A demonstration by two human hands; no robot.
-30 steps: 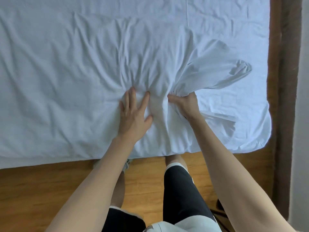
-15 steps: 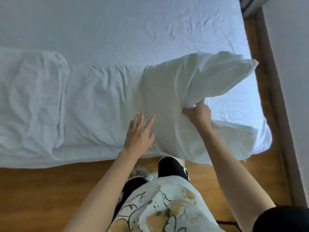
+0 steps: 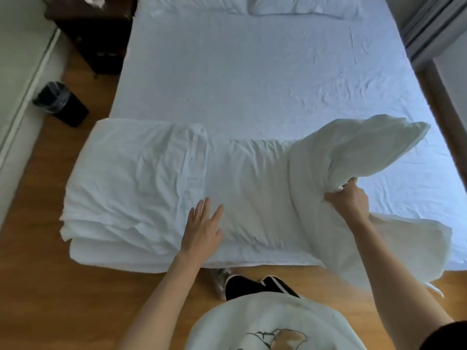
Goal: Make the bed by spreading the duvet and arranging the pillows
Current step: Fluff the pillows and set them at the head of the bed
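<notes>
While left hand (image 3: 202,231) rests flat – right hand (image 3: 348,200) grips duvet (image 3: 156,178) | bin (image 3: 60,103) lined

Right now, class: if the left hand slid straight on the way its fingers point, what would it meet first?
The left hand lies flat on the folded duvet, fingers pointing up the bed. It would likely cross the duvet's far edge onto the bare sheet; the pillows lie beyond.

A single head-worn wide-angle view looks steeply down from the foot of the bed (image 3: 252,72) toward its far pillows (image 3: 303,6), arms close below.
</notes>
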